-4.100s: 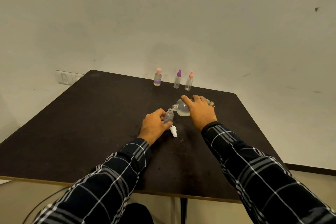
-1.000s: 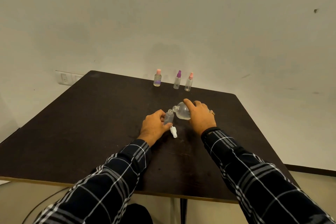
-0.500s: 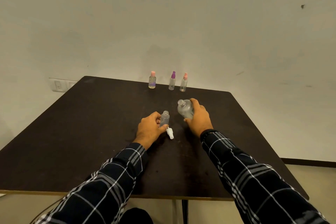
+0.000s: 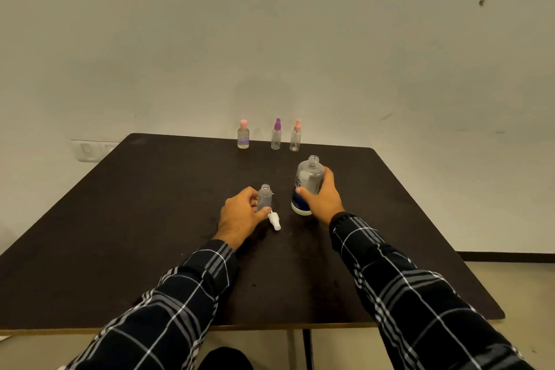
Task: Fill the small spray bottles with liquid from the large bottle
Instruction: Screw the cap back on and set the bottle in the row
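Head view looked down over a dark table (image 4: 135, 234) set against a pale wall. The left hand (image 4: 240, 215) held the small bottle (image 4: 265, 198) upright on the tabletop near the middle, fingers curled round its left side and thumb across the lower front. The bottle's mouth was open and its body clear; how much liquid it held could not be told.

A white cap (image 4: 274, 221) lay on its side on the table just in front of the small bottle, right by the tip of the left thumb. Whether thumb and cap touched could not be told.

The right hand (image 4: 322, 200) gripped the large bottle (image 4: 307, 186) – fingers wrapped round the back, thumb across the front at the top of a dark blue label. That bottle stood upright with its mouth open, just right of the small bottle and apart from it. Whether its base rested fully on the table could not be told.

Along the far edge stood three capped bottles in a row: a squat one (image 4: 243, 136) with a pink cap on the left, a purple-topped one (image 4: 276, 137) in the middle and a pink-topped one (image 4: 295, 137) on the right. The last two were near each other.

Both arms wore dark plaid sleeves (image 4: 420, 309). A switch plate (image 4: 90, 151) sat on the wall left of the table's far corner.
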